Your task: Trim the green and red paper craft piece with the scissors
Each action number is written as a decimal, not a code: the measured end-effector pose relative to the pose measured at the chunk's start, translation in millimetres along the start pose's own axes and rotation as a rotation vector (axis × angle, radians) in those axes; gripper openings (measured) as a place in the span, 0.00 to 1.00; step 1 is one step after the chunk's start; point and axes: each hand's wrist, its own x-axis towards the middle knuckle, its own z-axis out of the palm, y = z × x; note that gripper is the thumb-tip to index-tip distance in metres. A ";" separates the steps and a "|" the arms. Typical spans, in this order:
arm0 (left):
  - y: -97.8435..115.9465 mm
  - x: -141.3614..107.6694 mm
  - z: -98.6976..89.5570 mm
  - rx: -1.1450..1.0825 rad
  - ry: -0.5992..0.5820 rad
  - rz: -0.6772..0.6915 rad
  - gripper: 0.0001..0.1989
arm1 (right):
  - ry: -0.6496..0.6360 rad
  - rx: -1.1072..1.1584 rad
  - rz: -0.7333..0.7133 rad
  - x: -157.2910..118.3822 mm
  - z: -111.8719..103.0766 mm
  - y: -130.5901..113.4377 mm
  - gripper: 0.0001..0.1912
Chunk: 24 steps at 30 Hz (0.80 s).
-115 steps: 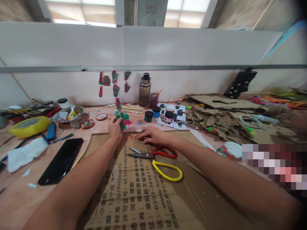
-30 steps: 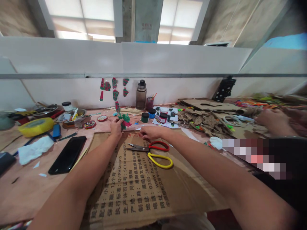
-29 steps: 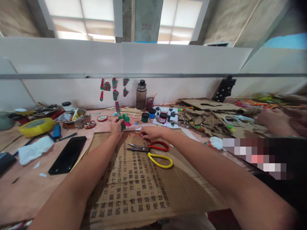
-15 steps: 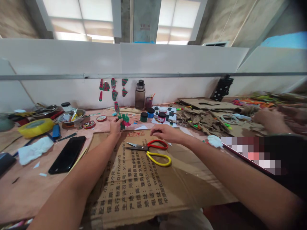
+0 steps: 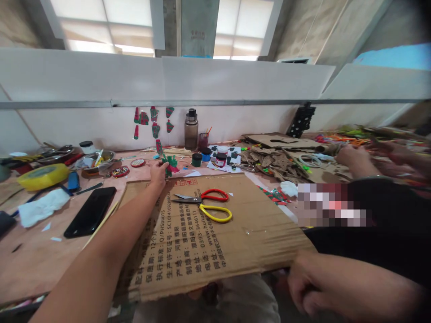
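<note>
One cutout, green and pink, and you had it: your left hand (image 5: 157,175) pinched the cutout (image 5: 171,164) just over the far edge of the cardboard (image 5: 256,215). Your right hand (image 5: 305,283) was down at the near right corner, fingers curled; whether it held anything, you couldn't tell.

One pair of scissors (image 5: 205,202) lay across the single sheet, blades parted, one red handle and one yellow, right in the space between your hands.

Now the count beyond! Eight striped pieces (image 5: 154,114) at the wall, the lowest near its foot. One bottle (image 5: 191,134), one cup (image 5: 203,141) with sticks in it, just beside each other. Three jars close by: one green (image 5: 196,160), one blue (image 5: 206,155), one pink (image 5: 220,160), the pink standing on a printed sheet (image 5: 235,157).

Over on your left, one phone (image 5: 90,211), one tape roll (image 5: 43,176), two bead dishes (image 5: 120,171). Two tissues: one (image 5: 43,206) beside the phone, one (image 5: 288,188) off the cardboard's right edge. A heap of brown scraps (image 5: 279,162) crowded the table (image 5: 20,264) to the right, and beyond it came a co-worker's two hands (image 5: 355,160), blurred.
</note>
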 end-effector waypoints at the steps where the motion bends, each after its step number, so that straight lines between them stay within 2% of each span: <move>1: -0.2 0.5 0.1 -0.006 0.000 -0.002 0.10 | -0.009 -0.009 0.026 -2.4 5.3 1.4 0.19; 4: 0.7 1.0 1.2 -0.037 -0.008 -0.008 0.11 | 0.014 -0.012 -0.018 -7.3 8.9 -4.0 0.18; 7: 2.5 0.6 2.8 -0.076 -0.034 -0.018 0.12 | 0.100 -0.030 -0.094 -6.6 -0.9 -20.1 0.14; 11: 4.4 -0.5 4.3 -0.130 -0.067 -0.038 0.17 | 0.200 0.036 -0.344 19.1 -22.6 -40.9 0.10; 14: 6.0 -2.8 4.9 -0.158 -0.092 -0.052 0.20 | 0.440 0.170 -0.528 63.9 -47.4 -55.6 0.13; 19: 8.6 -7.7 4.6 -0.168 -0.142 -0.065 0.19 | 0.953 0.515 -0.662 171.0 -102.6 -87.0 0.13; 22: 8.8 -9.2 4.0 -0.156 -0.167 -0.076 0.19 | 1.025 0.801 -0.533 230.9 -124.4 -96.2 0.14; 24: 8.9 -11.0 4.4 -0.151 -0.189 -0.085 0.19 | 1.024 0.855 -0.492 259.0 -128.0 -93.1 0.17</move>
